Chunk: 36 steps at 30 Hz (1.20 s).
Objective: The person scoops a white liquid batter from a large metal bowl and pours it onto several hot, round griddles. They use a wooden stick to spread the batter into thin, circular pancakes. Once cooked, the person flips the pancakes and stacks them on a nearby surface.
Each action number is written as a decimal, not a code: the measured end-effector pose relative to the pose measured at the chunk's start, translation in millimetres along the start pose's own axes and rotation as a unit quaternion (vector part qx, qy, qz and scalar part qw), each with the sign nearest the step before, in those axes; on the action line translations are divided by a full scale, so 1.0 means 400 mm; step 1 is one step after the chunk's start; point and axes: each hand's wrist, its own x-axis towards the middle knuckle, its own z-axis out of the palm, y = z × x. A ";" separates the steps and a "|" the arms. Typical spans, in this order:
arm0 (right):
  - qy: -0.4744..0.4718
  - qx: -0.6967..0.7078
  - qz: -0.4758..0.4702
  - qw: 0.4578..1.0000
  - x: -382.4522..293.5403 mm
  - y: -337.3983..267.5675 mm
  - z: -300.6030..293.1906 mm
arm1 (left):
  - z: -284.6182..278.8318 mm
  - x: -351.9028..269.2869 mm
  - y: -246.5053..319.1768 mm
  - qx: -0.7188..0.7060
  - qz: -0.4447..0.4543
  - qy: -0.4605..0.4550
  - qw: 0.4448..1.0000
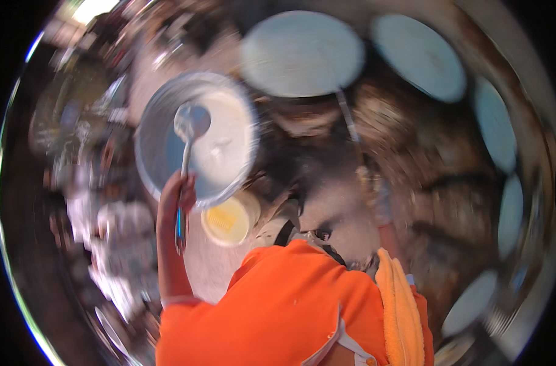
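My left hand [178, 194] is closed around the handle of a metal ladle [186, 151]. The ladle's bowl, coated in something pale, hangs over a large round metal pot [145, 151] holding a white liquid [223, 142]. On the right, my right hand [377, 196], blurred and seemingly covered by a glove or cloth, appears closed on a thin rod-like tool [348, 116]. The tool's far end reaches the near edge of a large round, pale flat disc [303, 54]. Whether that disc is a pan or a sheet of food I cannot tell.
More pale discs [419, 57] curve down the right side, among brown, blurred surfaces. A pale bucket with something yellow [225, 219] stands on the floor below the pot. Blurred white items [122, 233] lie at left. An orange towel [399, 311] hangs over my right shoulder.
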 end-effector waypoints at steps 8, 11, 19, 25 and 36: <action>0.248 0.030 0.432 0.867 -0.475 -0.024 -0.260 | 0.748 0.237 -0.285 0.204 -0.284 -0.397 0.849; 0.493 0.096 0.485 0.716 -0.715 -0.046 -0.327 | 1.077 0.168 -0.474 0.251 -0.381 -0.528 0.716; 0.884 0.066 0.435 0.159 -1.258 -0.228 -0.312 | 1.481 -0.455 -0.978 0.434 -0.412 -0.705 0.381; 0.885 0.155 0.440 -0.010 -1.375 -0.271 -0.361 | 1.472 -0.844 -1.436 0.438 -0.528 -0.706 0.175; 0.874 -0.057 0.483 0.021 -1.332 -0.207 -0.561 | 1.554 -0.960 -1.843 0.255 0.463 -0.845 -0.083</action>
